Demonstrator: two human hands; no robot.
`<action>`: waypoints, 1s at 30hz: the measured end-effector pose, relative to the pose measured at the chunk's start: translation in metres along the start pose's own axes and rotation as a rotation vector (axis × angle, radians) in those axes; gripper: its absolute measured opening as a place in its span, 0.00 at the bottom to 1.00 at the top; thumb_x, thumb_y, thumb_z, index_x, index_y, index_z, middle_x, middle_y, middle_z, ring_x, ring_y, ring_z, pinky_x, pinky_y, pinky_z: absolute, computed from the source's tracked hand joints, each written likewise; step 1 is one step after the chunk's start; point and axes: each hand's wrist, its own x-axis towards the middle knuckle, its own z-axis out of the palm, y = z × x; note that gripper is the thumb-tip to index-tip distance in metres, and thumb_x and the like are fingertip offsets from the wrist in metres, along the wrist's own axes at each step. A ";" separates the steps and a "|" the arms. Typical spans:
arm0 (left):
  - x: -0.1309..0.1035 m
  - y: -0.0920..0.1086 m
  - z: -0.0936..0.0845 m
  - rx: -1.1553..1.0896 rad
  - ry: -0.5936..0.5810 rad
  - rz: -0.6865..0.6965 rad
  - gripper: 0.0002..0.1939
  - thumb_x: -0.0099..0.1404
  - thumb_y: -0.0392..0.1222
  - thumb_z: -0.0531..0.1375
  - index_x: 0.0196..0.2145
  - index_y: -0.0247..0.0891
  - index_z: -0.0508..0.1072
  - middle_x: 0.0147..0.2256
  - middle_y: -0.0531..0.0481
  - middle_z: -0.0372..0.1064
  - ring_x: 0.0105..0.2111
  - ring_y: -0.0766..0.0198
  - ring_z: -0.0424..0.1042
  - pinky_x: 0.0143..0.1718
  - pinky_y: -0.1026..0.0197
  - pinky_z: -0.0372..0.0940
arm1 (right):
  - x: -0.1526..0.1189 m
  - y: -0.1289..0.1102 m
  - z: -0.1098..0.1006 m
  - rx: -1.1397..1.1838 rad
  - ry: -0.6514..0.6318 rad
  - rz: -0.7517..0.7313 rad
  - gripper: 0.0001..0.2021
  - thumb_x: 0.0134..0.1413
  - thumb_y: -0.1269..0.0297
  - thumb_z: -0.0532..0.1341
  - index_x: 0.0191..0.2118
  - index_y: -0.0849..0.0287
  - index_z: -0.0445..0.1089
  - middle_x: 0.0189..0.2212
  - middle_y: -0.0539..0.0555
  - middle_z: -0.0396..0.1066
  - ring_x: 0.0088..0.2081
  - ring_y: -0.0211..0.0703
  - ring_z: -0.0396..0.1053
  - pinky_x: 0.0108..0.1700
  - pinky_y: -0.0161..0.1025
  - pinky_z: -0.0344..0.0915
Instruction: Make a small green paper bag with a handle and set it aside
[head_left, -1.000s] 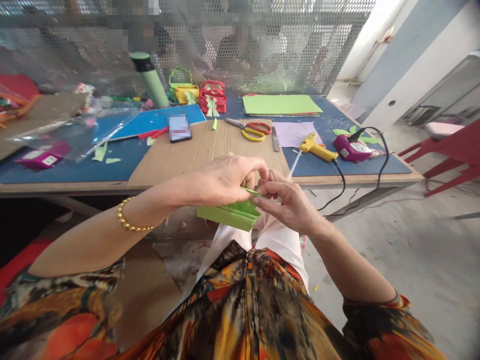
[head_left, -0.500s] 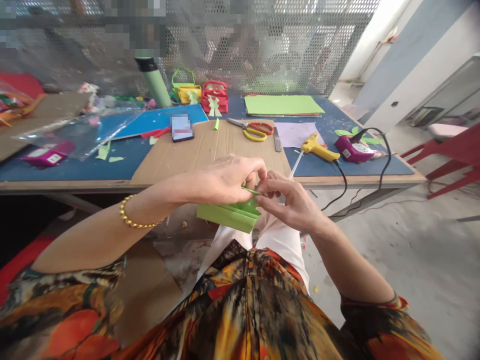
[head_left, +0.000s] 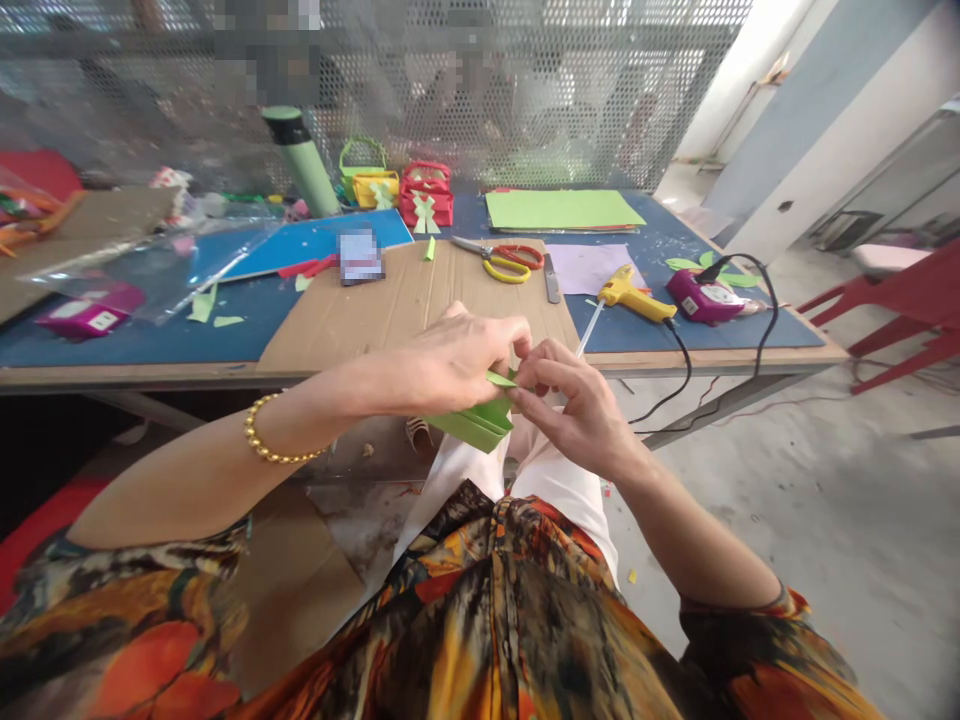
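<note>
A folded green paper box [head_left: 476,427] hangs over my lap, just off the table's front edge. My left hand [head_left: 469,358] reaches over it from the left, fingers bent round its upper part and covering much of it. On the right, my right hand [head_left: 566,395] pinches the thin green edge at the box's top corner between thumb and fingertips. The fingertips of both hands nearly touch. Beyond them lies a brown cardboard sheet [head_left: 360,320]. A yellow glue gun [head_left: 636,298] rests to its right.
Scissors [head_left: 506,262], a blade [head_left: 552,280] and a phone [head_left: 361,257] lie on the cardboard. Behind stand small paper bags [head_left: 426,195] and a green bottle [head_left: 304,165]. Green sheets [head_left: 562,209] lie at the back; a purple device [head_left: 705,296] with a black cable sits right.
The green box has tilted and shifted slightly, with less of its left part showing. Both hands keep their grip and have barely moved; the view has shifted a little.
</note>
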 end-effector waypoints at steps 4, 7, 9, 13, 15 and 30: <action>0.001 0.002 0.002 0.029 0.053 0.012 0.10 0.60 0.33 0.62 0.41 0.40 0.74 0.29 0.54 0.73 0.31 0.60 0.71 0.52 0.49 0.61 | -0.001 -0.001 0.001 -0.028 0.022 -0.008 0.08 0.66 0.67 0.62 0.32 0.55 0.71 0.33 0.51 0.67 0.35 0.41 0.65 0.38 0.42 0.64; 0.002 0.004 0.006 0.024 0.072 -0.021 0.12 0.60 0.32 0.63 0.42 0.39 0.75 0.29 0.54 0.74 0.32 0.58 0.72 0.52 0.48 0.61 | -0.001 0.000 0.002 -0.044 0.033 -0.019 0.09 0.67 0.67 0.62 0.32 0.55 0.70 0.33 0.52 0.66 0.35 0.41 0.65 0.39 0.43 0.65; 0.001 0.005 0.007 0.031 0.077 -0.028 0.15 0.62 0.32 0.63 0.46 0.39 0.76 0.32 0.52 0.75 0.35 0.57 0.73 0.54 0.47 0.61 | 0.000 0.002 0.003 -0.061 0.035 -0.033 0.09 0.67 0.68 0.62 0.32 0.55 0.70 0.33 0.52 0.65 0.36 0.42 0.65 0.41 0.43 0.66; -0.015 -0.001 -0.003 -0.035 0.134 0.072 0.26 0.63 0.40 0.68 0.59 0.45 0.74 0.45 0.47 0.78 0.50 0.50 0.75 0.61 0.44 0.59 | 0.001 0.008 0.000 -0.107 0.086 -0.082 0.07 0.66 0.68 0.62 0.33 0.55 0.71 0.35 0.53 0.66 0.37 0.43 0.66 0.41 0.44 0.66; -0.030 -0.012 -0.011 -0.182 0.270 0.088 0.31 0.62 0.49 0.72 0.62 0.48 0.73 0.56 0.44 0.75 0.59 0.46 0.71 0.63 0.46 0.60 | 0.001 0.010 -0.004 -0.124 0.136 -0.096 0.06 0.66 0.68 0.62 0.35 0.55 0.73 0.37 0.53 0.66 0.38 0.43 0.67 0.40 0.44 0.66; -0.055 -0.045 0.083 -1.298 0.489 -0.248 0.24 0.48 0.52 0.80 0.39 0.38 0.83 0.36 0.43 0.82 0.40 0.53 0.81 0.43 0.56 0.76 | -0.005 0.023 -0.017 0.065 0.037 0.020 0.08 0.64 0.63 0.65 0.32 0.56 0.76 0.35 0.53 0.72 0.32 0.38 0.63 0.34 0.39 0.62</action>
